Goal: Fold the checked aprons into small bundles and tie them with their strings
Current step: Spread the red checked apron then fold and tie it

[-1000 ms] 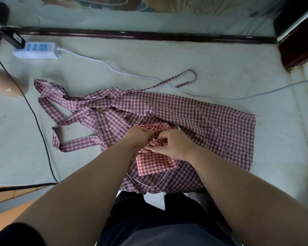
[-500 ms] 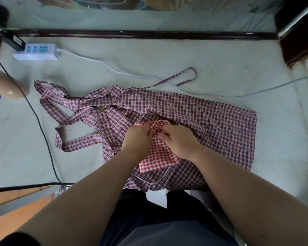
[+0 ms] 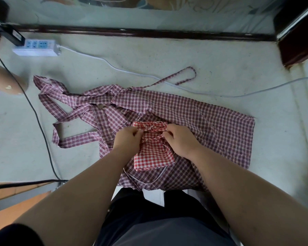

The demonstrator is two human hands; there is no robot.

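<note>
A folded bright red checked apron bundle lies on top of a larger dark red checked apron spread flat on the pale surface. My left hand and my right hand sit at the bundle's far end. Each pinches one end of the bundle's string, which crosses the bundle between them. The dark apron's straps trail to the left, and one thin strap loop lies beyond it.
A white power strip sits at the far left, its white cable running across behind the aprons. A black cable curves down the left side. A dark wooden rail bounds the far edge. A person's limb shows at left.
Both hands have drawn apart sideways, stretching the string across the bundle. The bundle's far end looks cinched tighter than before.
</note>
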